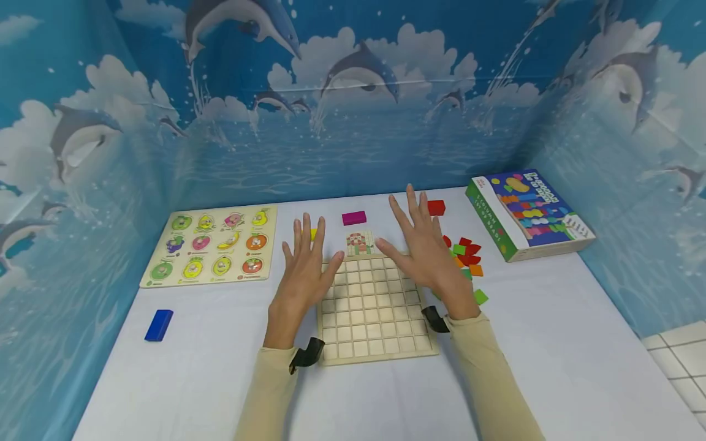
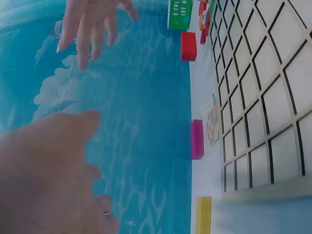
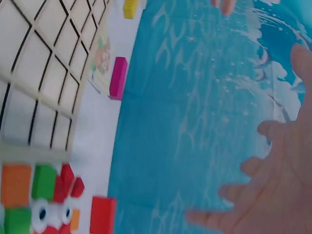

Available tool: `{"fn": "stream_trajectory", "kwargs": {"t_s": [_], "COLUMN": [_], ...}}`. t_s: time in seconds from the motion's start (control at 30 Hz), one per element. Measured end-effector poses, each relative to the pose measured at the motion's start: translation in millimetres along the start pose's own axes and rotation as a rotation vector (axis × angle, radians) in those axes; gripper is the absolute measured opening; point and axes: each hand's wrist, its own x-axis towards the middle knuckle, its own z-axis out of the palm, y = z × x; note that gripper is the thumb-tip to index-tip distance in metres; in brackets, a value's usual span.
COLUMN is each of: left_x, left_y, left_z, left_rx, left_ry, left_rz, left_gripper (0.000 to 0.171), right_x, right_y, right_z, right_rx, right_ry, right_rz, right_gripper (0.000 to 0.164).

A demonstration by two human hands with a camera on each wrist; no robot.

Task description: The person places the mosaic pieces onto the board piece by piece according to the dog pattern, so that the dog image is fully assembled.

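Both hands hover with fingers spread over a wooden grid board (image 1: 366,306), a square tray of many small cells. In the head view the left hand (image 1: 300,278) is above the board's left edge and the right hand (image 1: 427,260) above its upper right corner; neither holds anything. At the board's far edge lies a small picture card (image 1: 360,243) with a pixel-style figure. Beside the right hand is a loose pile of red, green and orange pieces (image 1: 469,260), partly hidden by that hand. The right wrist view shows eye-like round pieces (image 3: 41,214) among them.
A fruit puzzle board (image 1: 209,245) lies at the left, with a blue block (image 1: 159,324) in front of it. Magenta (image 1: 354,218), red (image 1: 436,207) and yellow blocks (image 2: 204,214) stand along the back. A game box (image 1: 529,214) sits at the back right, near the dolphin curtain (image 1: 353,153).
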Motion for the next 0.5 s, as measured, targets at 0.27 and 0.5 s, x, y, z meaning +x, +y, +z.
{"fn": "stream_trajectory", "kwargs": {"t_s": [0.27, 0.5], "left_x": [-25.3, -39.3], "left_y": [-23.4, -47.8], "left_z": [-4.7, 14.8], "left_rx": [-0.089, -0.153], "left_ry": [-0.167, -0.289], "left_rz": [0.011, -0.005], "left_gripper": [0.093, 0.100], "right_x": [-16, -21], "right_y": [35, 94], "right_z": [-29, -26], "right_rx": [0.243, 0.260], "right_ry": [0.035, 0.152], "right_rz": [-0.113, -0.113], "right_gripper": [0.094, 0.058]}}
